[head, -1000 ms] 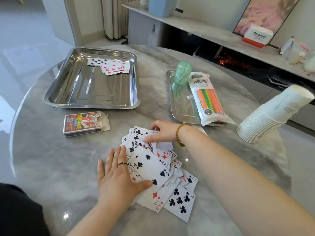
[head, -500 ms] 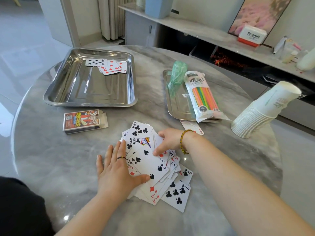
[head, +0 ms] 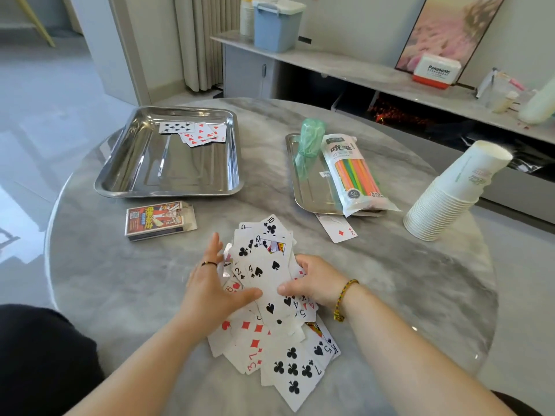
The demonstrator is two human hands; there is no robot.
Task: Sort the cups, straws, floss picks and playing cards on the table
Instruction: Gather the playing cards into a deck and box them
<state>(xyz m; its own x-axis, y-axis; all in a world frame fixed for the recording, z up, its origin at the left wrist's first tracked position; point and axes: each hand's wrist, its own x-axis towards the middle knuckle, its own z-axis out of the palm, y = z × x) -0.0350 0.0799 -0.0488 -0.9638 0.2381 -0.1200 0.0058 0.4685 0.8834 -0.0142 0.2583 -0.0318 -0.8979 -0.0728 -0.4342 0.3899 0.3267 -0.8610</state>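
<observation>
Left fingers (head: 213, 246) flat and straight against the cards (head: 264, 265), right fingers (head: 303, 262) curled round them. Pile's sloppy between them, so squeezing could squirt cards across the slick surface (head: 120, 280).

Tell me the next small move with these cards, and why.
Probably draw both hands together to square the loose cards. The left hand lies flat against the pile's left side, the right hand curls round its right edge, yet cards nearer the person fan out. The left tray already holds a few.
</observation>
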